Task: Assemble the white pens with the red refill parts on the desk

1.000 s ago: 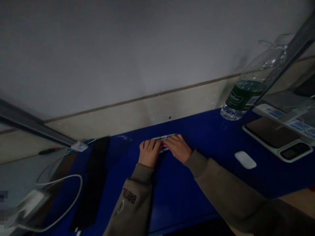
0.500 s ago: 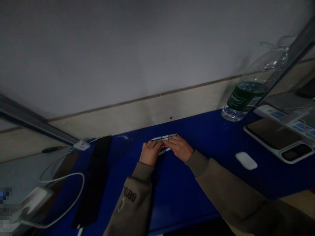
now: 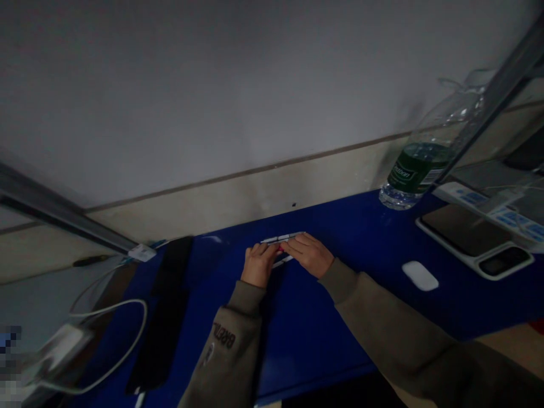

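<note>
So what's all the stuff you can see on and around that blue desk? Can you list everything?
blue desk: 1, blue, under everything
slim pens: 2 it seems, white and black, under the hands
water bottle: 1, clear with green label, back right
computer mouse: 1, white, right of the hands
dark-screened device: 1, white-edged, far right
black strip: 1, black, left of the hands
charger: 1, white, bottom left
cable: 1, white, beside the charger
left hand: 1, on the pens, olive sleeve
right hand: 1, on the pens, olive sleeve
</note>
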Tool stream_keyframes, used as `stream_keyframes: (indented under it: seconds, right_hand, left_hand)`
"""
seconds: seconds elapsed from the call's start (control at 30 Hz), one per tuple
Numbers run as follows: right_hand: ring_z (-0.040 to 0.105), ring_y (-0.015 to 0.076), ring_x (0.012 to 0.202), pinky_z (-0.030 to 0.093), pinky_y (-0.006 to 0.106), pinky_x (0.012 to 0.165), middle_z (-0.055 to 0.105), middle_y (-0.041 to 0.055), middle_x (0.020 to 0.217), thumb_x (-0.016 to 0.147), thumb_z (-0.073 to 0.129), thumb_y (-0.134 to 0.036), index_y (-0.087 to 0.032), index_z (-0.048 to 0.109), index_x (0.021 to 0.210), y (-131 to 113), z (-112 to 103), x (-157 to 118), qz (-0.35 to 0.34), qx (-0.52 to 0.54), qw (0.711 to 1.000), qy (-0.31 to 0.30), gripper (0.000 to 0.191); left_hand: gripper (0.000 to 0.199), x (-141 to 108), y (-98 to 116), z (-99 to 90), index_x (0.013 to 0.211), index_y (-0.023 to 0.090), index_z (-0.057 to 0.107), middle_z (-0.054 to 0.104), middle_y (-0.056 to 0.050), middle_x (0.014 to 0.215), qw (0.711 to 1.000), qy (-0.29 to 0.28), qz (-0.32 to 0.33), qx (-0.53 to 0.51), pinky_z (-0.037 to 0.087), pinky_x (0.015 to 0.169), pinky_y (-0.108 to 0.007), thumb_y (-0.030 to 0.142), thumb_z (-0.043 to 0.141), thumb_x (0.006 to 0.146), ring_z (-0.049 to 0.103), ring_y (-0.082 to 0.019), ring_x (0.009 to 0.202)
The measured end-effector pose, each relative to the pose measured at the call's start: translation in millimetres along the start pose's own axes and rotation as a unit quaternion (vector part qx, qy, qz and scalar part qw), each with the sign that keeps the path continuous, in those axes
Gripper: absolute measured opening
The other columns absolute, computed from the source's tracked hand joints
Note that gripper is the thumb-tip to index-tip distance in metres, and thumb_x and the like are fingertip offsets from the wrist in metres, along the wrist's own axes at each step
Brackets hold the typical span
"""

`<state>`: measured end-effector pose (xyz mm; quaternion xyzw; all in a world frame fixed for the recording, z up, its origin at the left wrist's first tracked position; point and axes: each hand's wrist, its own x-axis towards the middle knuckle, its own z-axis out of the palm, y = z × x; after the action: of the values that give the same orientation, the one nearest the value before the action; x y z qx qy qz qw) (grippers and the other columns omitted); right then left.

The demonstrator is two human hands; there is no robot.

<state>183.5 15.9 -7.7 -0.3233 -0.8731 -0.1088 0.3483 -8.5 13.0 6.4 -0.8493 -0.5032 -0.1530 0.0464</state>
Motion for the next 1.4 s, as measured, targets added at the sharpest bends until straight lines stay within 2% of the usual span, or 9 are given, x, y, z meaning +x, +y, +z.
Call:
stream_keyframes:
  seconds: [0.23,0.33,0.47,0.57,0.73,0.93,1.13,1.2,1.4]
  right_hand:
    - [0.056,0.0207,0.09,0.045,0.037,0.08,0.068,0.0088,0.096,0.094,0.049,-0.027,-0.019,0.064,0.112,1.0,-1.6,4.1,0.093,0.105,0.99,0.015,0.024]
    - [0.061,0.0166,0.081,0.047,0.03,0.074,0.069,0.0064,0.09,0.094,0.05,-0.03,-0.019,0.066,0.101,1.2,-0.5,3.6,0.181,0.232,0.955,0.039,0.021]
    - [0.053,0.0105,0.052,0.041,0.023,0.054,0.06,-0.0019,0.058,0.093,0.05,-0.032,-0.019,0.067,0.085,1.0,1.7,3.1,0.277,0.353,0.894,0.008,0.023]
    - [0.055,0.0108,0.058,0.043,0.023,0.058,0.061,-0.0015,0.064,0.09,0.054,-0.03,-0.019,0.066,0.086,0.4,2.1,4.6,0.294,0.395,0.87,0.015,0.016]
    - [0.059,0.0145,0.079,0.046,0.027,0.073,0.067,0.004,0.092,0.082,0.065,-0.029,-0.02,0.065,0.098,-0.5,1.1,6.2,0.268,0.396,0.877,0.046,0.018]
    - [0.056,0.0123,0.059,0.045,0.026,0.062,0.06,-0.0009,0.062,0.092,0.049,-0.031,-0.019,0.066,0.085,-1.0,4.5,3.5,0.311,0.412,0.856,0.011,0.022]
    - [0.06,0.0178,0.095,0.047,0.031,0.08,0.065,0.0068,0.1,0.087,0.057,-0.024,-0.02,0.067,0.093,-5.0,-0.5,8.0,0.234,0.397,0.885,0.069,0.012]
    - [0.06,0.0182,0.095,0.047,0.03,0.078,0.064,0.0073,0.104,0.083,0.063,-0.028,-0.021,0.065,0.102,-5.9,-2.6,8.6,0.239,0.387,0.888,0.071,0.021]
    - [0.057,0.0124,0.06,0.046,0.025,0.063,0.061,-0.0008,0.064,0.094,0.046,-0.031,-0.019,0.065,0.094,-2.9,1.6,4.8,0.327,0.384,0.863,0.017,0.023]
  left_hand:
    - [0.024,-3.4,2.2,8.9,0.105,0.022,0.063,0.064,-0.005,0.086,0.997,0.072,-0.01,0.042,0.031,0.069,-0.031,0.033,0.044,0.095,0.051,-0.019,0.08]
    - [0.023,-4.3,2.2,10.4,0.104,0.022,0.063,0.063,-0.005,0.085,0.992,0.101,0.015,0.07,0.03,0.07,-0.032,0.034,0.046,0.094,0.05,-0.02,0.081]
    - [0.023,-4.5,1.8,11.0,0.105,0.021,0.062,0.064,-0.005,0.085,0.991,0.099,0.051,0.078,0.031,0.07,-0.032,0.033,0.046,0.094,0.051,-0.02,0.08]
    - [0.024,-4.3,1.0,11.8,0.103,0.02,0.063,0.064,-0.004,0.084,0.991,0.097,0.046,0.086,0.031,0.068,-0.032,0.034,0.045,0.095,0.052,-0.019,0.078]
    - [0.025,-3.9,0.0,11.8,0.106,0.021,0.063,0.064,-0.004,0.085,0.991,0.097,0.029,0.088,0.032,0.068,-0.032,0.034,0.044,0.095,0.052,-0.019,0.077]
    - [0.027,-4.9,2.1,12.0,0.107,0.021,0.062,0.064,-0.004,0.084,0.993,0.076,0.049,0.076,0.033,0.067,-0.031,0.036,0.043,0.095,0.052,-0.019,0.079]
    - [0.026,-5.0,2.3,13.1,0.105,0.019,0.062,0.064,-0.005,0.084,0.994,0.085,0.022,0.062,0.039,0.07,-0.029,0.033,0.042,0.096,0.055,-0.018,0.078]
    - [0.026,-4.8,2.8,12.7,0.106,0.019,0.062,0.065,-0.005,0.086,0.994,0.085,0.026,0.059,0.041,0.071,-0.029,0.032,0.041,0.096,0.056,-0.018,0.078]
    - [0.031,-6.5,6.6,12.5,0.11,0.02,0.061,0.067,-0.005,0.09,0.997,0.07,0.035,0.029,0.045,0.074,-0.026,0.038,0.041,0.096,0.061,-0.017,0.083]
